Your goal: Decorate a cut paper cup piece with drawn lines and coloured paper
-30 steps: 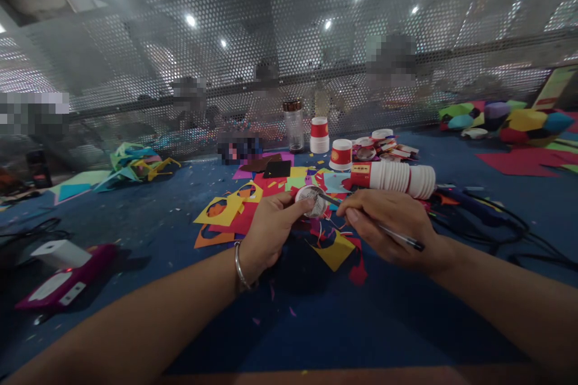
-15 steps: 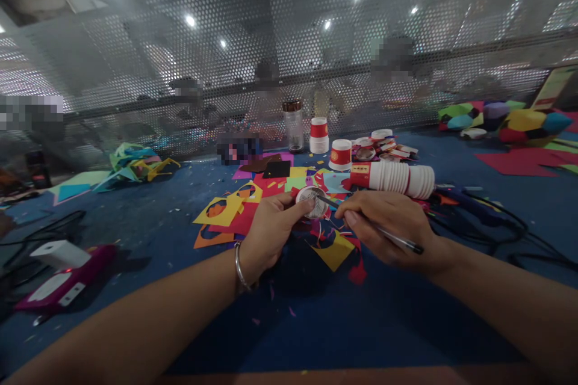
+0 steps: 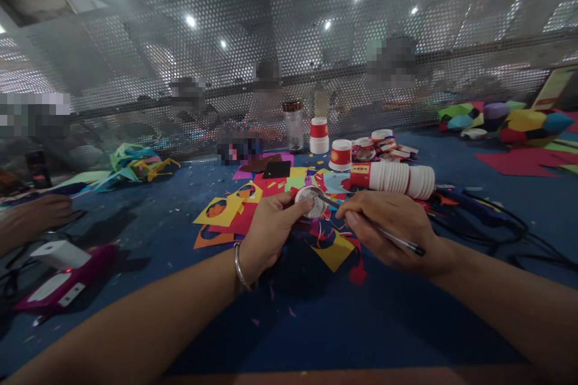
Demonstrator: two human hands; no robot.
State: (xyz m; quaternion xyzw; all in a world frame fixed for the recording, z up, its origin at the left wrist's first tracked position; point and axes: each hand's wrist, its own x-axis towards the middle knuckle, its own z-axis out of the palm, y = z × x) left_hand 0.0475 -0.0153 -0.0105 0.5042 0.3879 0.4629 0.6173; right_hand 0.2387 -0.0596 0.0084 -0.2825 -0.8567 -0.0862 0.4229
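Observation:
My left hand, with a silver bangle at the wrist, pinches a round white paper cup bottom by its edge, thumb across its face. Dark marks show on that face. My right hand grips a pen, its tip touching the white disc. Whether more of a cup hangs below the disc is hidden. Beneath both hands lie cut papers, among them a yellow sheet with round holes and a yellow scrap.
Stacked paper cups lie on their side beyond my right hand, near upright red-and-white cups and a glass bottle. Cables run at right. A purple power strip and another person's hand are at left.
The white disc has shifted slightly and its face shows rounder. At the left edge another person's hand has come in over the table, with a long thin thing.

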